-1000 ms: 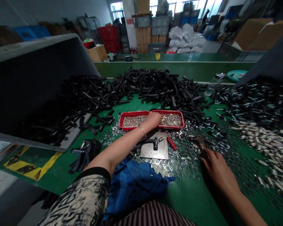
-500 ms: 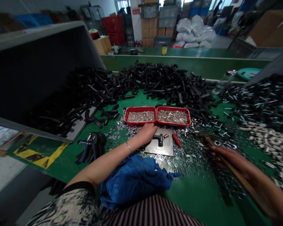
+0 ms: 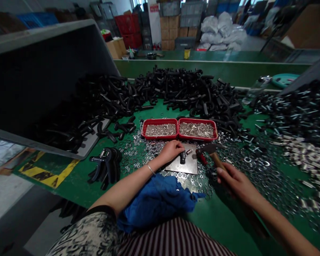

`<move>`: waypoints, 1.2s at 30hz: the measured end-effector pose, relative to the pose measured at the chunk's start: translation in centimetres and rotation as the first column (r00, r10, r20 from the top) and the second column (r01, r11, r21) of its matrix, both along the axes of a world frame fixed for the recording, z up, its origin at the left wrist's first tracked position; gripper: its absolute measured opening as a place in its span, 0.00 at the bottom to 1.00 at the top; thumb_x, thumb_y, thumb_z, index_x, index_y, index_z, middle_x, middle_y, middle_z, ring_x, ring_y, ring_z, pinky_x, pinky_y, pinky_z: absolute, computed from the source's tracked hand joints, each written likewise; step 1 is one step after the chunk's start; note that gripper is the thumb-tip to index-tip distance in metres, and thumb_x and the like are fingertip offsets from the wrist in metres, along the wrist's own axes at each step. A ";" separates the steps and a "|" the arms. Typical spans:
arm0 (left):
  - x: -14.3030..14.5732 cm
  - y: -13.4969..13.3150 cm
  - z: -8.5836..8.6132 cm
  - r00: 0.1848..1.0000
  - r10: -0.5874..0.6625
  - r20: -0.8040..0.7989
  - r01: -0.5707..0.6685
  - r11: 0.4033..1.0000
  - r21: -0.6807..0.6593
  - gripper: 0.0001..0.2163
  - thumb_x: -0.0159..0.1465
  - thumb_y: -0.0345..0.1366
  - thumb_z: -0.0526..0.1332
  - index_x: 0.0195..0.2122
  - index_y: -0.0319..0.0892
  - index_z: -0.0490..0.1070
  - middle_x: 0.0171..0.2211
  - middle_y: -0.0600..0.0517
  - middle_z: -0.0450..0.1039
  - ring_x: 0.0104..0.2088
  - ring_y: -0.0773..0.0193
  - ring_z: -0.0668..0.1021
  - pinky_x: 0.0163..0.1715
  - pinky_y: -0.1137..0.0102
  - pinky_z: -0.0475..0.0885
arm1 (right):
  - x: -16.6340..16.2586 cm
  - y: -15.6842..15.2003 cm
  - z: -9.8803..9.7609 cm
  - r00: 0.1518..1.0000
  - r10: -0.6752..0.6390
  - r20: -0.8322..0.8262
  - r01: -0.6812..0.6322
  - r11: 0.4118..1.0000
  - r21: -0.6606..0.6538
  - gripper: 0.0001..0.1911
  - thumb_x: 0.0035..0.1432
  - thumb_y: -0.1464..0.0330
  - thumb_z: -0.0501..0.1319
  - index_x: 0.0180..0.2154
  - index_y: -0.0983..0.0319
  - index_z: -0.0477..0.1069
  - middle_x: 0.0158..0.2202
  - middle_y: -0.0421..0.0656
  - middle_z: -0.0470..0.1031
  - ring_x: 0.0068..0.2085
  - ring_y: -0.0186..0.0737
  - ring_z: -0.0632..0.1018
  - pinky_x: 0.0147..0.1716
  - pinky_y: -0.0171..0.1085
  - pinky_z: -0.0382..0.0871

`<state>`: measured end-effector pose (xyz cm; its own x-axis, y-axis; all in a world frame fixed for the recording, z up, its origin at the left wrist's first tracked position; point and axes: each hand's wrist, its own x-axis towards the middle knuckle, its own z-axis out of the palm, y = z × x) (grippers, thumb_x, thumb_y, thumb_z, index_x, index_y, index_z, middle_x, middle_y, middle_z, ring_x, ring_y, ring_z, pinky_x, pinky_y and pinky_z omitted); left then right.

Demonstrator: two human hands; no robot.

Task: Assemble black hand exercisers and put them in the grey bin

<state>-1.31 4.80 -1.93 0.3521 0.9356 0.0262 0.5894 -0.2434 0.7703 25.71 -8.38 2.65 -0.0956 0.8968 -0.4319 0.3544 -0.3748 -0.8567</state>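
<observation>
Nearest, below the left hand, lies a crumpled blue cloth. The left fingers curl at the smooth black part on the flat metal plate, covering one end; whether they pinch it or something smaller, I cannot tell. The right hand is wrapped around the wooden handle of a hammer, its head ahead of the fingers and partly over a red-handled tool; hand and forearm hide some of the handle. Thin metal rings scatter around both hands. Beyond the left hand, red trays hold tiny metal pieces too fine to separate. Farther off, curved black parts tangle in a heap, reaching into a grey crate with a dark interior, cut off at left.
</observation>
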 end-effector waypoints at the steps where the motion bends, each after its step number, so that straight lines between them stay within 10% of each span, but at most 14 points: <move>1: 0.0 0.0 0.1 0.999 -0.008 -0.032 0.009 1.000 0.024 0.04 0.63 0.34 0.63 0.34 0.38 0.75 0.35 0.50 0.76 0.37 0.62 0.77 0.40 0.69 0.70 | -0.1 0.2 -0.3 1.000 0.005 0.007 -0.005 1.000 0.004 0.24 0.62 0.47 0.56 0.50 0.55 0.64 0.30 0.36 0.72 0.19 0.32 0.66 0.13 0.31 0.59; 7: -0.4 -1.0 1.9 0.878 -0.227 -0.421 0.362 0.890 0.277 0.11 0.69 0.40 0.56 0.42 0.40 0.73 0.44 0.44 0.73 0.49 0.52 0.72 0.53 0.57 0.64 | -0.2 1.8 -0.6 0.947 0.107 0.301 -0.178 0.960 0.218 0.22 0.64 0.52 0.54 0.50 0.58 0.69 0.33 0.43 0.79 0.28 0.43 0.77 0.26 0.38 0.69; 12: -1.5 -2.5 1.3 0.913 -0.182 -0.365 0.281 0.929 0.240 0.43 0.56 0.54 0.68 0.65 0.36 0.54 0.58 0.36 0.64 0.56 0.45 0.68 0.58 0.52 0.62 | -1.8 2.0 1.5 0.887 0.067 0.457 -0.260 0.891 0.373 0.21 0.68 0.55 0.49 0.54 0.59 0.68 0.36 0.46 0.80 0.34 0.45 0.79 0.35 0.39 0.69; 20: -1.9 -3.0 0.8 0.932 -0.254 -0.260 0.305 0.935 0.181 0.43 0.56 0.43 0.71 0.67 0.39 0.50 0.60 0.39 0.62 0.59 0.45 0.66 0.60 0.52 0.63 | -4.0 4.0 -0.2 0.905 0.242 0.350 -0.333 0.915 0.228 0.19 0.65 0.54 0.52 0.48 0.59 0.69 0.31 0.45 0.77 0.29 0.42 0.77 0.28 0.36 0.68; 23: -1.8 -3.6 0.5 0.957 -0.214 -0.195 0.246 0.956 0.159 0.41 0.56 0.44 0.71 0.66 0.41 0.53 0.59 0.40 0.64 0.59 0.44 0.66 0.60 0.49 0.62 | -2.6 3.6 -1.3 0.995 0.082 0.064 -0.089 0.990 0.112 0.22 0.64 0.47 0.49 0.41 0.57 0.66 0.25 0.38 0.71 0.17 0.34 0.65 0.16 0.33 0.59; 26: -1.3 -5.1 0.5 0.996 -0.083 0.025 0.081 0.994 0.067 0.34 0.60 0.47 0.68 0.63 0.41 0.57 0.56 0.39 0.66 0.58 0.48 0.69 0.60 0.50 0.63 | 0.1 3.8 -2.2 0.971 -0.074 0.225 0.033 0.983 0.181 0.23 0.63 0.46 0.49 0.40 0.58 0.67 0.26 0.40 0.71 0.19 0.38 0.68 0.18 0.38 0.64; 30: -0.1 -7.6 1.9 0.947 0.087 0.309 -0.061 0.994 -0.090 0.33 0.60 0.50 0.67 0.62 0.46 0.58 0.55 0.41 0.67 0.56 0.52 0.72 0.59 0.53 0.67 | 1.7 4.9 -1.7 0.796 -0.252 0.550 -0.147 0.801 0.580 0.21 0.61 0.52 0.55 0.42 0.61 0.72 0.43 0.56 0.76 0.45 0.57 0.76 0.46 0.53 0.69; 36: 0.3 -10.2 3.7 0.966 -0.169 0.195 0.125 0.968 0.218 0.38 0.55 0.53 0.70 0.63 0.45 0.58 0.54 0.41 0.68 0.56 0.49 0.70 0.59 0.53 0.67 | -3.4 4.9 0.7 0.976 0.219 0.001 -0.212 0.946 0.246 0.21 0.63 0.51 0.57 0.48 0.59 0.70 0.28 0.42 0.76 0.28 0.42 0.76 0.33 0.41 0.72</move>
